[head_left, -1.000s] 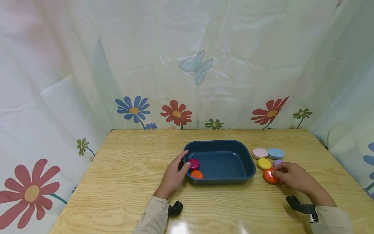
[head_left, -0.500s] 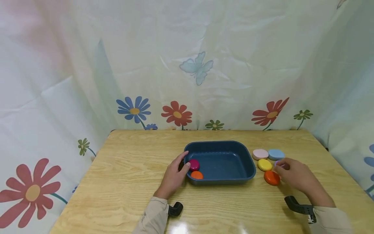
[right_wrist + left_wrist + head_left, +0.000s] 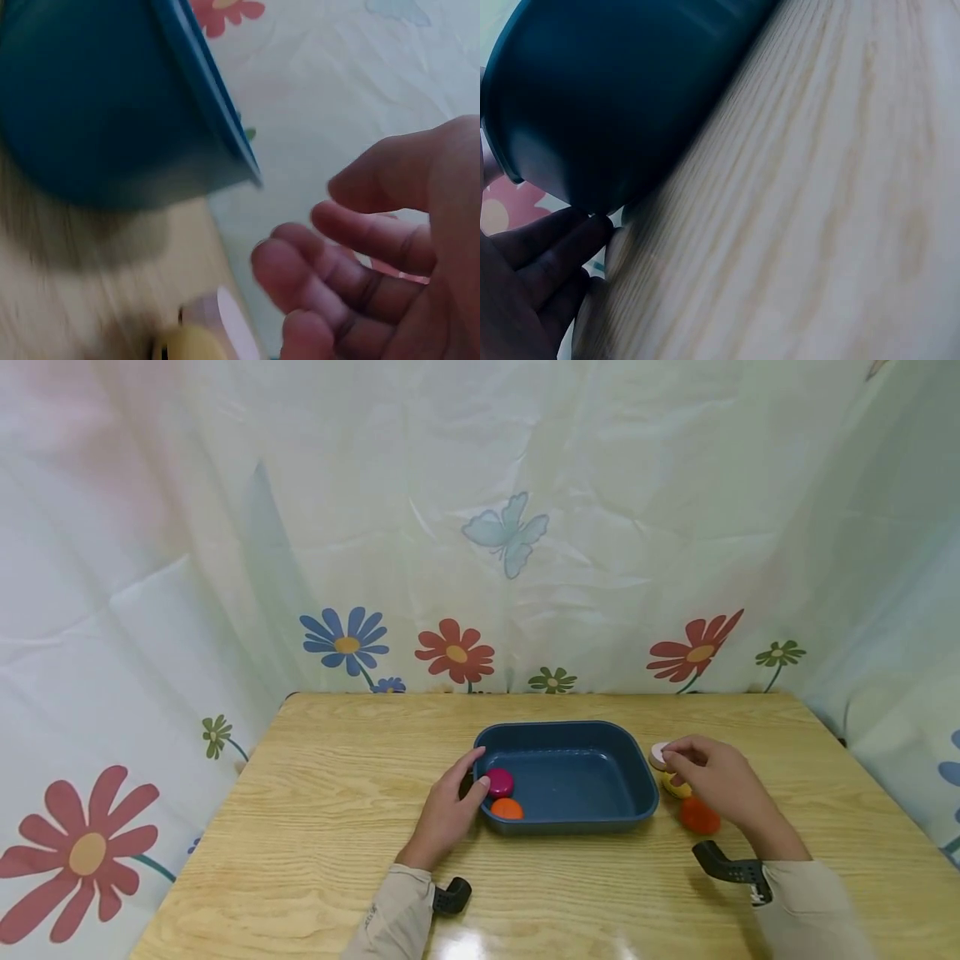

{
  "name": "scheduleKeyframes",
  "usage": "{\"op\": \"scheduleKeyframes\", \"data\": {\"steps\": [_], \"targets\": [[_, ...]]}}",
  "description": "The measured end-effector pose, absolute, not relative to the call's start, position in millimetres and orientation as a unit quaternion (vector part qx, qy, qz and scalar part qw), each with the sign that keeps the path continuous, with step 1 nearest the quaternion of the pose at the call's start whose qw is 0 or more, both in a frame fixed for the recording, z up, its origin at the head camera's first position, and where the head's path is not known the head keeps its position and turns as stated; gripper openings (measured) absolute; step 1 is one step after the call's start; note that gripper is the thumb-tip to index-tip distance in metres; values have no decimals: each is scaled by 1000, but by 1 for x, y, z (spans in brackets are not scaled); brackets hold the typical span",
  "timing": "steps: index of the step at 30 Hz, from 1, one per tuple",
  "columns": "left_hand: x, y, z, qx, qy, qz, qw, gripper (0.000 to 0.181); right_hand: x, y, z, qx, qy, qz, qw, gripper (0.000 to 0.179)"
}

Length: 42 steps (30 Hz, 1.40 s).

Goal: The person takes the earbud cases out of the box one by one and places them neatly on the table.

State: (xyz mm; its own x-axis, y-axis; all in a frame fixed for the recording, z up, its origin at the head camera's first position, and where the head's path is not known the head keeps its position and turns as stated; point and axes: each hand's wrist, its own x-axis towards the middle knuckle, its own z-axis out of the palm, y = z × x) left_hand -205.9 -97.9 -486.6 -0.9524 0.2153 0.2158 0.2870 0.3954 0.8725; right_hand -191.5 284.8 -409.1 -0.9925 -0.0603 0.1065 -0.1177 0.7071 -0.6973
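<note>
A dark blue rectangular tray (image 3: 566,828) with rounded corners stands on the wooden table. My left hand (image 3: 442,818) holds its left end, the thumb over the rim and the other fingers against the outer wall (image 3: 622,97). Inside lie a magenta round piece (image 3: 499,782) and an orange round piece (image 3: 507,809), both at the left end. My right hand (image 3: 720,777) hovers right of the tray, fingers loosely bent and nothing visible between them. Beneath and beside it are a pale pink piece (image 3: 658,757), a yellow piece (image 3: 677,787) and a red-orange piece (image 3: 700,817). The blue and purple pieces are hidden.
A pale curtain (image 3: 600,568) printed with flowers and a butterfly hangs behind and at both sides of the table (image 3: 360,752). Each wrist wears a black band with a protruding mount, such as the right wrist mount (image 3: 723,864).
My right hand has moved from the red-orange piece past the purple one, then left and away towards the pale pink piece, near the tray. The left hand stays on the tray.
</note>
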Motion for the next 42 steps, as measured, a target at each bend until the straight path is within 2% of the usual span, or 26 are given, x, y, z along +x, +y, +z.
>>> {"op": "scheduleKeyframes", "data": {"steps": [3,14,21,30,35,42], "targets": [[-206,-98,-487,-150,-835,-529,35,48,-198,276,-407,50,-911,408,40,40],[-206,-98,-485,-149,-834,-531,30,49,-221,246,-392,87,-884,459,-3,44],[-206,-98,-485,-147,-835,-529,32,48,-241,227,-389,123,-856,495,-80,47],[-205,-98,-484,-143,-837,-528,29,47,-265,199,-393,207,-846,461,-168,44],[-205,-98,-483,-141,-836,-530,28,47,-275,182,-396,246,-845,432,-198,42],[-204,-97,-482,-141,-836,-530,21,47,-285,162,-400,255,-844,412,-231,41]]}}
